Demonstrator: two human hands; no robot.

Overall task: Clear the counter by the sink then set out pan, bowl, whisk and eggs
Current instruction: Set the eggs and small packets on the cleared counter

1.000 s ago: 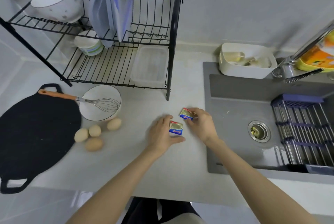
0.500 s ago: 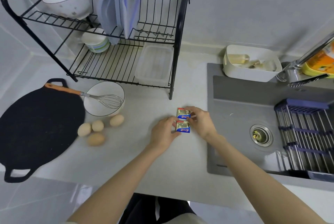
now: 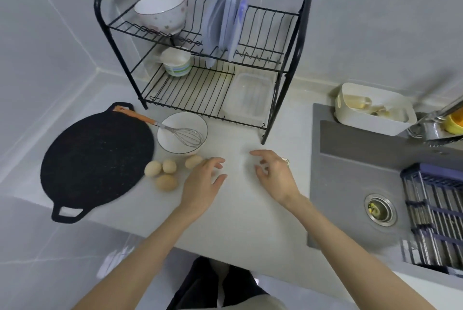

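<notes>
Hovering over the surface (image 3: pixel 238 214), centre frame: left hand (image 3: pixel 203 184) and right hand (image 3: pixel 273 177), both loose-fingered, gripping nothing I can see.

Set out at left:
- pan (image 3: pixel 97 159)
- bowl (image 3: pixel 171 147), holding the wire head of the whisk (image 3: pixel 186 135)
- four eggs (image 3: pixel 165 182), loose between the pan and the left hand, the nearest just beside its fingertips

Step, as judged: final arranging. Nudge the eggs slowly, since they roll.

Other containers:
- patterned bowl (image 3: pixel 160 14) on the rack's top shelf, apparently empty
- clear box (image 3: pixel 250 96) on the lower shelf, seemingly empty
- white tub (image 3: pixel 370 123) behind the sink (image 3: pixel 350 172), holding pale items I cannot identify
</notes>
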